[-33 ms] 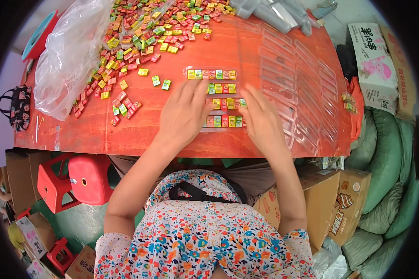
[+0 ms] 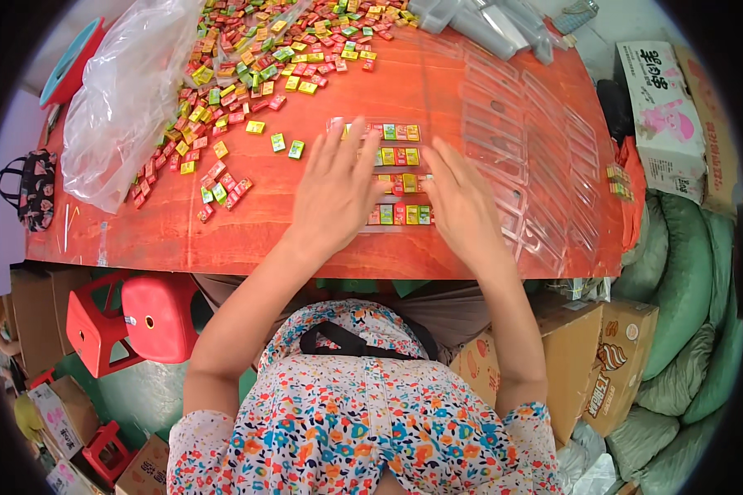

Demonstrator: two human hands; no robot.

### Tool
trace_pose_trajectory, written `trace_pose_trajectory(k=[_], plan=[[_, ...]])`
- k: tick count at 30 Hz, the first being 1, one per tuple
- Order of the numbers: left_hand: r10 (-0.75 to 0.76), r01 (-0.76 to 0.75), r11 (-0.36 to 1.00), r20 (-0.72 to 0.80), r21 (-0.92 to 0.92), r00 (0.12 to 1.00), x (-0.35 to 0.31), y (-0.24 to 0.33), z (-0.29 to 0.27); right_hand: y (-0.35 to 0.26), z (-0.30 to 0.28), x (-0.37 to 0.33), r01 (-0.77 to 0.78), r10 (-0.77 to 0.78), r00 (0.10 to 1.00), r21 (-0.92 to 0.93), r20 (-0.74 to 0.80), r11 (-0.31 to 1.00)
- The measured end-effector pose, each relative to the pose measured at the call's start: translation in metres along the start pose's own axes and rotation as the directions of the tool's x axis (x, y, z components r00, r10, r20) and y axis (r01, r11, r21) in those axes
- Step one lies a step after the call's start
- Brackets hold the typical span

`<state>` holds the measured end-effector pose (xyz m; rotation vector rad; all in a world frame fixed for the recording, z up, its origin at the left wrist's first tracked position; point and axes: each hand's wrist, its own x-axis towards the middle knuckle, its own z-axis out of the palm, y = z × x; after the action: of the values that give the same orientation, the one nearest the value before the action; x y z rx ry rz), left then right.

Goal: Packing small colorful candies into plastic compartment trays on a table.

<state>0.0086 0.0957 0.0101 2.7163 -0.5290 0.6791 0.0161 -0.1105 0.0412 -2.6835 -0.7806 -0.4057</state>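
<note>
My left hand [image 2: 338,191] lies over the left ends of several rows of small coloured boxes, its fingers stretched out and a little apart. At the right ends of the rows is my right hand [image 2: 464,200], fingers extended, with nothing visible in it. The top row [image 2: 401,132], second row [image 2: 400,157], third row [image 2: 408,183] and bottom row [image 2: 400,215] hold red, yellow and green boxes side by side in clear plastic trays. My left hand hides the left part of most rows. Whether either hand touches the boxes, I cannot tell.
A large heap of loose boxes [image 2: 248,70] spreads over the far left of the red table [image 2: 264,239], beside a clear plastic bag [image 2: 120,115]. Empty clear trays [image 2: 537,157] cover the right side. Grey plastic containers [image 2: 487,25] stand at the back.
My left hand has moved slightly right and away from me, its fingers now reaching over the top row and more spread. My right hand has shifted only slightly.
</note>
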Motion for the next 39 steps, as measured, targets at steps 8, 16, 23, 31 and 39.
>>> trace_pose_trajectory(k=[8, 16, 23, 31, 39], plan=[[-0.036, 0.052, 0.998, 0.299, -0.044, 0.953, 0.000, 0.016, 0.039, -0.004, 0.019, -0.003, -0.080, 0.080, 0.997, 0.059, 0.007, 0.995], [-0.044, 0.054, 0.998, 0.257, -0.032, 0.965, -0.039, -0.020, 0.007, -0.040, 0.002, -0.037, -0.342, 0.327, 0.940, 0.276, 0.102, 0.898], [-0.382, 0.417, 0.891, 0.202, -0.180, 0.902, -0.083, -0.014, -0.053, -0.056, 0.015, -0.045, -0.573, 0.492, 0.818, 0.357, 0.296, 0.738], [-0.660, 0.738, 0.320, 0.419, -0.594, 0.624, -0.105, -0.007, -0.056, -0.068, 0.020, -0.051, -0.733, 0.557, 0.662, 0.586, 0.501, 0.345], [-0.676, 0.695, 0.168, 0.432, -0.699, 0.597, -0.062, -0.025, -0.053, -0.053, 0.014, -0.012, -0.647, 0.569, 0.734, 0.634, 0.370, 0.423]])
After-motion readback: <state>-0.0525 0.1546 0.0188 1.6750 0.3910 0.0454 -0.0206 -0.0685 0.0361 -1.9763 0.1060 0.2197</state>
